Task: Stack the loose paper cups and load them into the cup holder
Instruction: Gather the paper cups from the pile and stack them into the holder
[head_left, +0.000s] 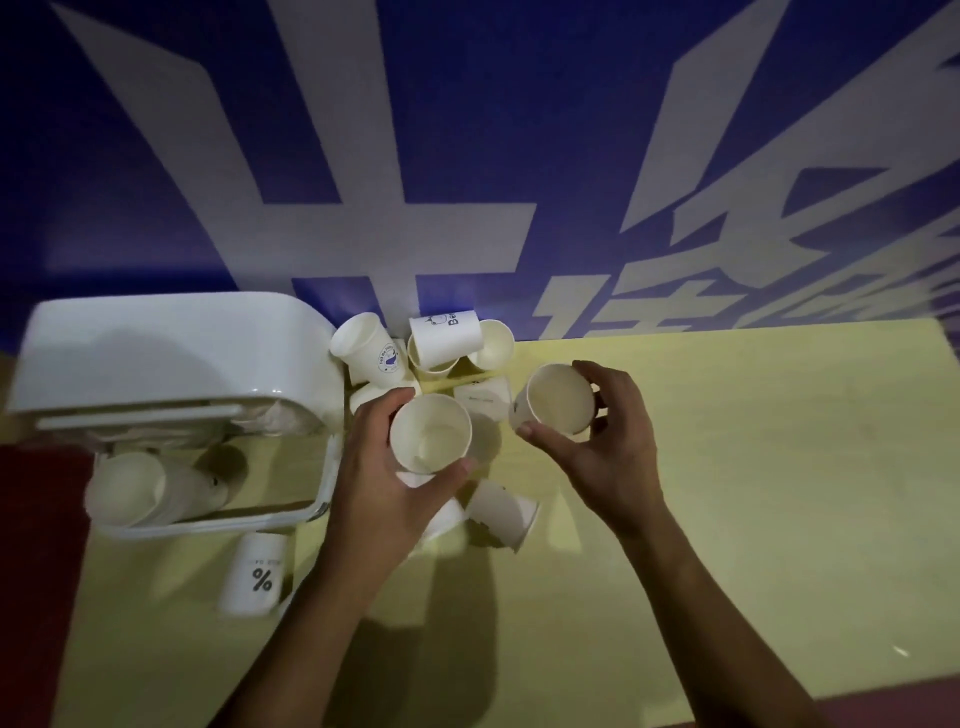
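My left hand (387, 478) grips a white paper cup (430, 434), mouth up, above the middle of the yellow table (727, 493). My right hand (608, 431) holds a second white cup (558, 400), tilted with its mouth toward the camera, just right of the first. Several loose white cups lie around them: a cluster at the back (447, 340), one on its side in front (501, 514) and one with a % mark (254, 574). The white cup holder (171, 358) stands at the left with a stack of cups (140, 491) lying inside its lower part.
A blue wall with large white lettering (415, 208) rises right behind the table. A dark red surface (36, 571) borders the table at the left and along the front right edge. Bare yellow tabletop stretches to the right of my right hand.
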